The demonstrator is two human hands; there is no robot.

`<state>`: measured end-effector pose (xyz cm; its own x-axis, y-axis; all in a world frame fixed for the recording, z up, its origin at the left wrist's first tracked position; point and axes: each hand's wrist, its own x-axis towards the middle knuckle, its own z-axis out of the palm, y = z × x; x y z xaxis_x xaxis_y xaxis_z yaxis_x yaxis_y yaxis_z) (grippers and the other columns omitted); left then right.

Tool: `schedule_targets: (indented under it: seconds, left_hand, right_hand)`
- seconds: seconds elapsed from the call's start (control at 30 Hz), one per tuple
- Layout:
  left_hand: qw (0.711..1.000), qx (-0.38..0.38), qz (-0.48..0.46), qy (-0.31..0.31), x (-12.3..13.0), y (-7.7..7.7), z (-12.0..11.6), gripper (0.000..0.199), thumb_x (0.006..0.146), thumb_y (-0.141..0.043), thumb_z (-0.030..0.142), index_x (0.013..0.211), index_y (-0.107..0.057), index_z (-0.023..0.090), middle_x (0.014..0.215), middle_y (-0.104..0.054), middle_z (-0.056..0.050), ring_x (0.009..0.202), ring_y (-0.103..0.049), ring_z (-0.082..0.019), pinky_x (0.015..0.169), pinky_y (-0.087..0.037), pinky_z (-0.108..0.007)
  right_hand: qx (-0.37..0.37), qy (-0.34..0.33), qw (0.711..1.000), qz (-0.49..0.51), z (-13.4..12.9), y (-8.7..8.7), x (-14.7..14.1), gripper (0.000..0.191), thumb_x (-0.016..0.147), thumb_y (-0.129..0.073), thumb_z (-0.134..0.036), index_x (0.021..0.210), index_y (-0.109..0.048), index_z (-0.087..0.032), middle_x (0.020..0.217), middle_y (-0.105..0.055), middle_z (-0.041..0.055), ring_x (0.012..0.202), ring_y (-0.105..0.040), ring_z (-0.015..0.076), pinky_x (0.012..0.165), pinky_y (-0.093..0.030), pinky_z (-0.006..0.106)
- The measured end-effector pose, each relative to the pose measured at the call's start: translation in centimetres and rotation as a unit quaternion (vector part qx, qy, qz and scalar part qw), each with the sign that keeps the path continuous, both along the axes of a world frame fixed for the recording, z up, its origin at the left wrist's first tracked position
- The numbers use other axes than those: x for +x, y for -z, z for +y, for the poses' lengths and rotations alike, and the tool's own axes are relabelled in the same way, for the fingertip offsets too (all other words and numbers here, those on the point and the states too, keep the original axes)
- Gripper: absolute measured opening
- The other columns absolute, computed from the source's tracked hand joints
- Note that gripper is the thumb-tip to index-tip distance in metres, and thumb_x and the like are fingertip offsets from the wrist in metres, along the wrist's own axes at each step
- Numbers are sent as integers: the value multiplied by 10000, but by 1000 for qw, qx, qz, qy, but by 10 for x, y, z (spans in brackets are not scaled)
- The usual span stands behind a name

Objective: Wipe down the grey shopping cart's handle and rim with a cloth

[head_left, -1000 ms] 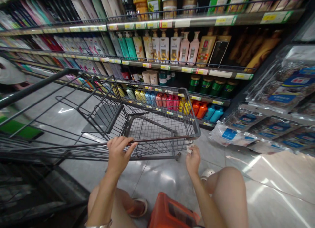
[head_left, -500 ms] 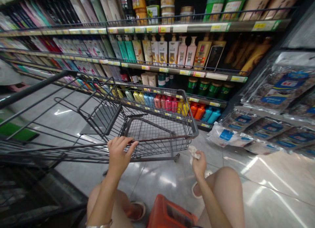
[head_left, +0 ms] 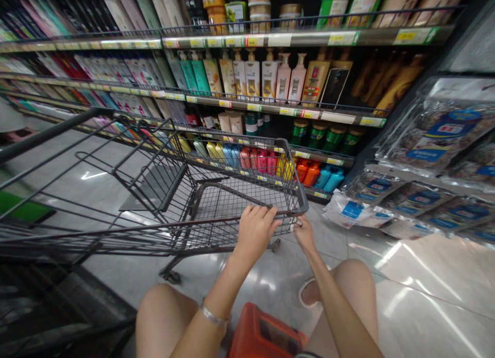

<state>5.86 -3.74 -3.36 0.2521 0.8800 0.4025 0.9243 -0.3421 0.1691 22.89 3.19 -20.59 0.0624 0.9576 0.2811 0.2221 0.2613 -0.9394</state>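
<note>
Both hands (head_left: 255, 233) at cart edge (head_left: 216, 220), floor (head_left: 268, 280) below.

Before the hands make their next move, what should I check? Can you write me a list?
1. Left hand on the side rail of the shopping cart: ok, its fingers lie over the rail.
2. Right hand has the white wipe: ok, it's pinched near the cart's corner.
3. Whole wipe easy to see: not ok, the fingers hide part of it.
4. Nearest wheel locked so the cart won't roll: cannot tell.
5. Orange box between the knees, not under the cart: ok.
</note>
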Motion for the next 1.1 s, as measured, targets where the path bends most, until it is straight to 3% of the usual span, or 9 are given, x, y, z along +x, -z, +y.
schedule_targets:
  seconds: [0.13,0.23,0.37,0.57,0.7,0.87,1.03,1.1]
  left_hand:
    - [999,12,-7,-31,3,3,3,272,901,-482,394,1009,-639,200,756,-668,-18,740,-565,-173,663,-322,-340]
    - [999,29,-8,-43,3,4,3,264,911,-466,394,945,-655,213,706,-659,-4,704,-551,-161,637,-287,-337]
    - [998,31,-9,-50,4,5,4,281,924,-445,387,914,-665,214,670,-643,-8,684,-539,-157,623,-273,-337]
    - [998,35,-18,-57,6,6,5,269,921,-456,381,882,-663,214,661,-639,-3,671,-539,-150,626,-273,-333]
    - [997,32,-27,-59,7,7,5,261,919,-462,374,895,-666,212,689,-658,-8,688,-550,-153,644,-286,-334]
    - [997,29,-32,-60,6,8,8,258,911,-476,378,896,-673,211,685,-665,-5,683,-557,-152,651,-300,-330]
    - [998,11,-27,-55,5,3,9,238,907,-486,353,943,-673,209,718,-679,-17,698,-574,-160,655,-322,-324]
    - [998,6,-16,-54,5,1,10,240,910,-479,340,966,-672,209,714,-677,-25,697,-583,-163,649,-332,-322]
  right_hand:
    - [-24,-104,994,-20,-3,1,17,453,581,-503,-182,1001,-667,-220,1117,-648,55,1094,-561,223,974,-424,430]
    - [-35,-131,990,-36,-2,-1,25,386,629,-535,-210,991,-668,-205,1093,-648,67,1070,-563,227,971,-419,430]
    - [-26,-69,995,-68,-12,1,23,195,703,-585,-291,849,-665,-189,907,-653,72,914,-587,239,879,-461,420]
    - [-27,65,995,-68,-54,10,-5,197,777,-560,-351,837,-616,-172,850,-593,72,839,-563,222,792,-459,370]
    - [-65,170,983,-7,-66,9,-39,212,745,-586,-382,793,-580,-176,782,-595,46,770,-561,203,748,-466,351]
    - [-149,218,945,195,-59,-4,-78,230,692,-633,-383,734,-490,-208,618,-549,-44,557,-538,131,587,-501,289]
    - [-170,167,897,371,-55,-33,-81,263,658,-681,-314,759,-456,-224,686,-589,-41,592,-611,137,625,-552,326]
    - [-171,131,894,394,-59,-51,-76,265,661,-693,-306,789,-478,-219,735,-613,-22,657,-634,152,667,-551,334]
